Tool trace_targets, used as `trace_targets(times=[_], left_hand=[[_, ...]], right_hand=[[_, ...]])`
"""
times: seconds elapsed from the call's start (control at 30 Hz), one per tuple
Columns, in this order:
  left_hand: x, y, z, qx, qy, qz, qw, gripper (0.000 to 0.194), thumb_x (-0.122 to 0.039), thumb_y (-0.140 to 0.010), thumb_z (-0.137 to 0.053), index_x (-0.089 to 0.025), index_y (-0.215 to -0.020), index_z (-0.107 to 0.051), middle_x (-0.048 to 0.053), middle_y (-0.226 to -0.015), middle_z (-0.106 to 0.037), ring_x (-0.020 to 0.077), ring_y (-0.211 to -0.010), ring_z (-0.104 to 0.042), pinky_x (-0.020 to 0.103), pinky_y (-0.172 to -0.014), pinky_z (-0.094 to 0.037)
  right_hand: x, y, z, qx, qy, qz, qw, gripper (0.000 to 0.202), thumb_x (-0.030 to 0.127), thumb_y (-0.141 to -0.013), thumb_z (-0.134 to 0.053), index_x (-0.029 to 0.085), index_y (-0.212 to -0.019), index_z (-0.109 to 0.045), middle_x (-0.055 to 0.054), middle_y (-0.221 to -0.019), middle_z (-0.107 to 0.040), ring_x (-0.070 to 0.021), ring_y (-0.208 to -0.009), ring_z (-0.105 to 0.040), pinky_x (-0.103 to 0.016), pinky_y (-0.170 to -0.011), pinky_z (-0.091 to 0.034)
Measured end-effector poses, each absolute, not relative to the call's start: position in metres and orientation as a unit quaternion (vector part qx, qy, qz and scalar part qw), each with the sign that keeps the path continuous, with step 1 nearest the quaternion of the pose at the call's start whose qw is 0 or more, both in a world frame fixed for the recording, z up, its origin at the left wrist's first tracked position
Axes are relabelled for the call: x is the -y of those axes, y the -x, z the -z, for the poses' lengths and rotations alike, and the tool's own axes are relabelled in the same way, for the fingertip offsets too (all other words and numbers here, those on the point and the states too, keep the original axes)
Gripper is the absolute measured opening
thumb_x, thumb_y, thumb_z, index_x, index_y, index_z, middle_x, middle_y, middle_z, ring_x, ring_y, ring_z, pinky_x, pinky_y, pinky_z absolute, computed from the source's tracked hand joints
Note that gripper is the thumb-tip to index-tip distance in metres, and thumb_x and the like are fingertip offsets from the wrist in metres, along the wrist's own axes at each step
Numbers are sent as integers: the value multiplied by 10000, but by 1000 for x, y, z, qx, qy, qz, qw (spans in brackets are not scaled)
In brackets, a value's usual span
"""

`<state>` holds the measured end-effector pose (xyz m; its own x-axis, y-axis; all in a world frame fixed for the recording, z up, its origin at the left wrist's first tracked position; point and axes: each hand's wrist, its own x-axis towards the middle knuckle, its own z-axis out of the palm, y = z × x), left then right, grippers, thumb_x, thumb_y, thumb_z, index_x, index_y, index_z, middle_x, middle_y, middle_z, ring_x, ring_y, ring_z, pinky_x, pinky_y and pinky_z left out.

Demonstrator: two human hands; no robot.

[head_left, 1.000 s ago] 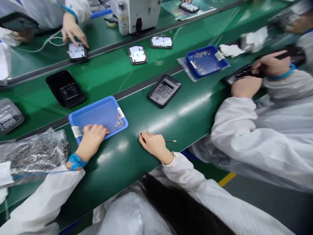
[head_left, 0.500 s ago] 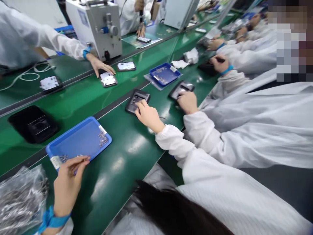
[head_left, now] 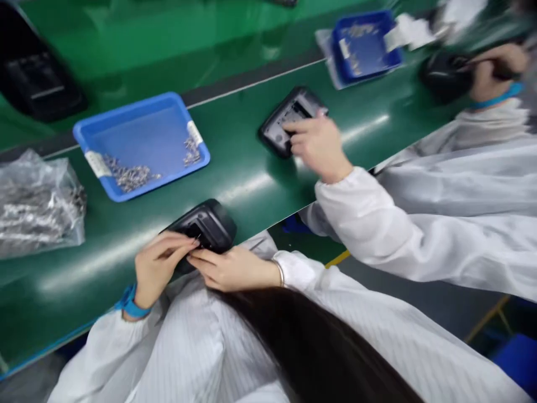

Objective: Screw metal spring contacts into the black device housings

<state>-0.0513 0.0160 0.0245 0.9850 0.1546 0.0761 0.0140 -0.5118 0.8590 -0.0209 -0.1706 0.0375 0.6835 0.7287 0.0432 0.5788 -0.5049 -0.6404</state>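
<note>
A black plastic device housing (head_left: 216,224) lies tilted at the near edge of the green bench. My left hand (head_left: 157,266), with a blue wristband, pinches a tiny metal part over a recess in the housing. From the right, my right hand (head_left: 239,268) grips the near side of the housing, its fingertips close to the left ones. Their exact contact is partly hidden. Beyond the hands sits a blue tray (head_left: 138,126) with small metal parts piled in two corners.
A clear bag of metal parts (head_left: 39,207) lies at left. Another black housing (head_left: 39,84) is at far left. To the right, a co-worker's hand (head_left: 321,145) touches a similar housing (head_left: 277,131). Farther back are a second blue tray (head_left: 371,70) and another person's hand (head_left: 489,78).
My left hand has come from the tray to the housing. The housing and my right hand are now at the bench's near edge. The view has tilted down.
</note>
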Motion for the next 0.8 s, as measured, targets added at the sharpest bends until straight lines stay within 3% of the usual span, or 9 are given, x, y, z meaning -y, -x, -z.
trace_targets(times=[0.07, 0.13, 0.23, 0.33, 0.6, 0.8], left_hand=[[-18, 49, -21, -5, -894, -99, 436, 102, -295, -891, -672, -257, -870, -765, 23, -874, -729, 168, -844, -681, 313, -784, -577], [-20, 46, -17, 21, -914, -146, 377, 100, -315, -890, -677, -255, -869, -754, 36, -919, -714, 203, -975, -668, 374, -884, -549], [-24, 43, -14, 28, -928, -169, 332, 73, -298, -875, -694, -239, -841, -719, 45, -987, -687, 249, -1136, -611, 454, -987, -485], [-26, 41, -17, 18, -924, -128, 359, 53, -243, -886, -672, -214, -842, -676, 49, -1073, -661, 255, -1210, -565, 475, -1036, -449], [-26, 36, -19, -28, -911, -83, 404, 54, -250, -918, -628, -210, -888, -648, 44, -1117, -623, 232, -1228, -550, 459, -1071, -446], [-33, 30, -18, 20, -915, -60, 400, 62, -245, -948, -574, -204, -938, -620, 53, -1096, -604, 203, -1105, -579, 399, -994, -493]], right_hand=[[169, 11, -37, 535, 799, -122, 244, 594, 366, -1009, -130, 193, -1259, -641, -48, -1228, -669, -96, -853, -681, -165, -515, -402], [169, 3, -35, 581, 785, -108, 184, 461, 304, -1014, -284, 141, -1309, -599, -111, -1223, -663, -108, -875, -684, -177, -494, -439], [168, 1, -34, 586, 785, -117, 163, 438, 309, -1020, -325, 133, -1342, -564, -103, -1255, -646, -130, -945, -676, -212, -520, -485], [169, 5, -34, 583, 783, -130, 174, 446, 304, -1028, -300, 128, -1355, -548, -90, -1324, -611, -123, -1005, -662, -208, -571, -508], [168, 3, -33, 572, 778, -176, 189, 439, 304, -1021, -325, 139, -1371, -532, -94, -1346, -592, -120, -1023, -654, -201, -612, -537], [170, 0, -33, 590, 770, -157, 189, 423, 306, -1024, -329, 128, -1335, -554, -101, -1332, -598, -124, -1065, -633, -192, -585, -513]])
